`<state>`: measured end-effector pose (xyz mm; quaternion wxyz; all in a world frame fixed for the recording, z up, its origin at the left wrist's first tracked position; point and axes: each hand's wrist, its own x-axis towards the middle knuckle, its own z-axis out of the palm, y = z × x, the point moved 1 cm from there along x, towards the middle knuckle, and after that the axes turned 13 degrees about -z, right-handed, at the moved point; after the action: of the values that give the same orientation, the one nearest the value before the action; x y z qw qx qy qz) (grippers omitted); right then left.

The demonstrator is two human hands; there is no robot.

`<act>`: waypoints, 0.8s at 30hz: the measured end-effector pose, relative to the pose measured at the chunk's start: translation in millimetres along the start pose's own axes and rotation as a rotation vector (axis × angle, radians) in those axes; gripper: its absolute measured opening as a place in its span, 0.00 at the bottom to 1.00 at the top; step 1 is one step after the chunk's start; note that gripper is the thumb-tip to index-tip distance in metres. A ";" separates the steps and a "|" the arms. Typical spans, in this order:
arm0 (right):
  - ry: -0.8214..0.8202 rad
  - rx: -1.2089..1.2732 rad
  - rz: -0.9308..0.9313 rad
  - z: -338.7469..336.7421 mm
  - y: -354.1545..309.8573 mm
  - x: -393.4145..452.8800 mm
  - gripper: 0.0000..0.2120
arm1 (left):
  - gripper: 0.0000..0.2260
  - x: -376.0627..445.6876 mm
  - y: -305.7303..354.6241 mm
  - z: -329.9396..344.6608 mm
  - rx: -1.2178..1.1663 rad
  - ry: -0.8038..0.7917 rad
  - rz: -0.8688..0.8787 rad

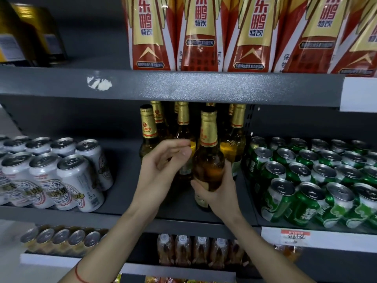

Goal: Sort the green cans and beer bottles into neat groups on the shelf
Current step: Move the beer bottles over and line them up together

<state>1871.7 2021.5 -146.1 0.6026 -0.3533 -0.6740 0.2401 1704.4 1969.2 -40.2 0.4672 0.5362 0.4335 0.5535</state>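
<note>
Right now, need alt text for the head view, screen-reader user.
A person's right hand grips an amber beer bottle by its body at the front of a dark middle shelf, while the left hand hovers beside it, fingers loosely curled. More gold-necked bottles stand behind, white cans to the left, green cans to the right.

Head view, close, facing forward onto the middle shelf (183, 218).
</note>
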 end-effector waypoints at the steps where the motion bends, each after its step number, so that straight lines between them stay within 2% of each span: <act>1: 0.006 0.002 0.012 1.6 3.2 1.3 0.37 | 0.18 -1.0 -0.5 -3.3 0.012 0.014 -0.002; 8: 0.061 0.029 0.097 12.0 26.1 4.0 0.39 | 0.15 -7.3 -2.1 -21.1 0.014 0.084 -0.012; 16: 0.089 -0.013 0.103 10.2 31.1 12.2 0.40 | 0.14 -9.1 -1.5 -30.6 -0.015 0.114 0.000; 20: 0.032 -0.129 0.102 4.7 26.2 11.6 0.41 | 0.15 -9.8 -3.7 -31.2 -0.024 0.130 0.008; 24: -0.104 -0.306 0.091 -8.6 23.4 0.5 0.40 | 0.12 -8.8 -5.5 -33.0 -0.058 0.140 -0.006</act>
<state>1884.5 2035.9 -161.9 0.4946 -0.4582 -0.7163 0.1798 1671.6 1962.3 -48.9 0.4528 0.4809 0.4504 0.6006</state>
